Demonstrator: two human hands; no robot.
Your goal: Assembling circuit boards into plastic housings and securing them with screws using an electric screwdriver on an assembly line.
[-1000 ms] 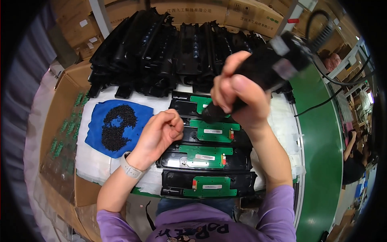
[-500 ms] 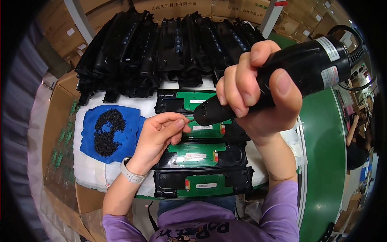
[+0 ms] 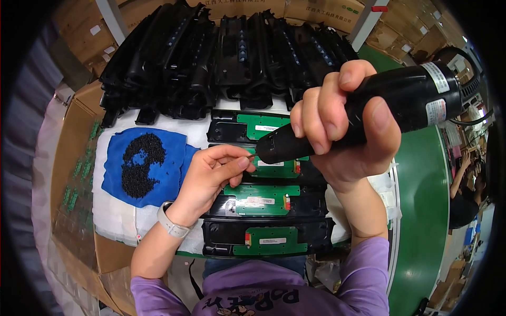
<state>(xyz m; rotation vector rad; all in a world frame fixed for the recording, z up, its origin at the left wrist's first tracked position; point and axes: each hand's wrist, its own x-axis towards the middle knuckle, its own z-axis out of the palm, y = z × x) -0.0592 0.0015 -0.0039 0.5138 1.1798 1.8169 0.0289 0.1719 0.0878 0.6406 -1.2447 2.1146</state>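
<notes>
In my right hand (image 3: 337, 121) is a black electric screwdriver (image 3: 408, 97), its tapered nose pointing left. A thin bit (image 3: 252, 156) sticks out of the nose. My left hand (image 3: 213, 171) pinches thumb and forefinger together at the bit's tip; whatever tiny piece sits between them is hidden. Both hands hover over a column of black plastic panels (image 3: 219, 231) with green circuit boards (image 3: 263, 247) lying on them. Beside my left wrist a blue cloth (image 3: 116, 174) carries a heap of small black screws (image 3: 138, 181).
Long black plastic housings (image 3: 232, 68) are piled across the back of the white-covered table (image 3: 113, 221). A cardboard box (image 3: 79, 137) stands on the left. To the right runs a green surface (image 3: 419, 210); another person (image 3: 466, 195) is beyond it.
The view has shifted slightly, moving much of the scene a little right in the picture. Both hands keep the same grip, with the fingertips still meeting at the bit.
</notes>
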